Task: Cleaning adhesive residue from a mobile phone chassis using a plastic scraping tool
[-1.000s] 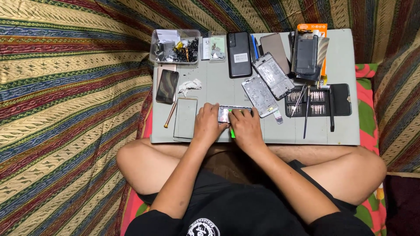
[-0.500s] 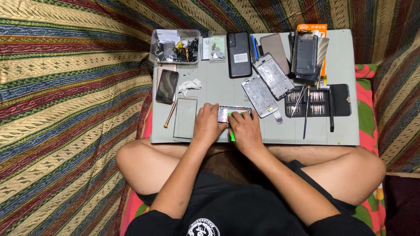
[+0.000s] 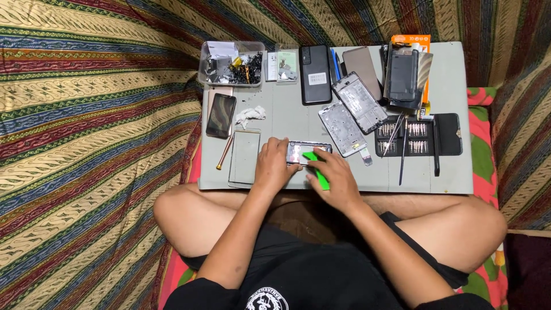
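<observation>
An opened phone body [image 3: 310,151] lies at the near edge of a grey work mat [image 3: 287,117] across my lap. My left hand [image 3: 276,166] presses down on its left end and holds it still. My right hand [image 3: 337,179] grips a flat green pry tool [image 3: 316,166], whose tip rests on the phone's exposed inside. Just left of my left hand lies a thin glass screen panel [image 3: 244,157].
On the mat: a clear box of small parts [image 3: 232,63], a black phone [image 3: 315,74], two bare phone frames [image 3: 351,112], a dark phone [image 3: 221,115], a brass-handled tool [image 3: 224,152], an open screwdriver bit case [image 3: 419,135], stacked phone parts [image 3: 404,74]. Striped cloth surrounds everything.
My right hand has turned so the green tool now lies across the phone's inside. My left hand stays on the phone's left end.
</observation>
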